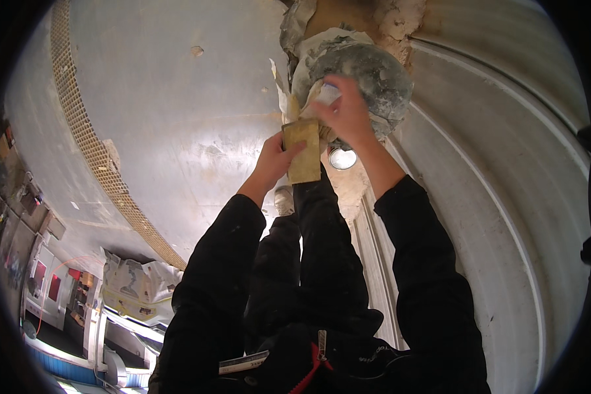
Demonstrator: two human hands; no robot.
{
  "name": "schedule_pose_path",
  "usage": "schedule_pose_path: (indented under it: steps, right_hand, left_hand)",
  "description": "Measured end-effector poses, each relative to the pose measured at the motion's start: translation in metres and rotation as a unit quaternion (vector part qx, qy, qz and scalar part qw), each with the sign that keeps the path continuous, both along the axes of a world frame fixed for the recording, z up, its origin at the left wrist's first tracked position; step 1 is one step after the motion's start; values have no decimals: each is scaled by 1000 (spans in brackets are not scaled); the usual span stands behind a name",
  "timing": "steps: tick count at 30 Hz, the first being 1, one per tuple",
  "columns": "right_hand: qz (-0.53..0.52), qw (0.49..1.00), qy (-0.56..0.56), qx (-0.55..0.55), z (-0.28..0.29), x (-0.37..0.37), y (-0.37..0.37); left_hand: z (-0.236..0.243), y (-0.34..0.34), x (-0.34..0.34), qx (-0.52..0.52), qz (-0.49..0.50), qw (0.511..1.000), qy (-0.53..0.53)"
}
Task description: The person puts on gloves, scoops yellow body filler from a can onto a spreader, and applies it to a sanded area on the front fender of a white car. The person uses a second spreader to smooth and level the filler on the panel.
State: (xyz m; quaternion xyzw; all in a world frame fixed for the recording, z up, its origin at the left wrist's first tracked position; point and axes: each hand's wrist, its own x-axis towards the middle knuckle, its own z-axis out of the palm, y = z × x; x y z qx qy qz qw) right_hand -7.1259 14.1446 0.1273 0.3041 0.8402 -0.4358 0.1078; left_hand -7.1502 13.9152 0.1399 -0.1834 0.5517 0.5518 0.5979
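My left hand [274,161] grips a flat, rectangular yellowish block [303,152], the thumb lying across its face; it looks like a sanding block. My right hand [348,115], smeared by motion, is just beyond it with fingers bent around a small whitish thing with a blue edge [328,94], too blurred to name. Below that hand stands a round container covered in dusty grey plastic sheeting [374,73]. Crumpled pale paper or sheeting [314,92] hangs at its left side.
A round, light-coloured lid or tin [342,158] rests near my feet. Ribbed metal panels [499,171] rise along the right. A metal grating strip [88,131] crosses the grey floor [171,111] at left. Farther left, a vehicle [138,289] is partly covered with masking sheets.
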Motion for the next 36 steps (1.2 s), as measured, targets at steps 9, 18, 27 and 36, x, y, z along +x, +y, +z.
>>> schedule_pose_path:
  steps: [9, 18, 27, 36]
  right_hand:
    - [-9, 999, 45, 23, 84, 53, -4]
    - [-127, 985, 57, -103, 444, 112, -225]
    - [-36, 891, 316, -322, 749, 284, -627]
    - [462, 855, 211, -106, 956, 418, -942]
  left_hand:
    - [88, -107, 17, -73, 82, 983, 145]
    - [349, -435, 155, -168, 111, 896, 396]
    - [636, -749, 467, -186, 206, 848, 452]
    - [780, -1002, 699, -305, 401, 728, 465]
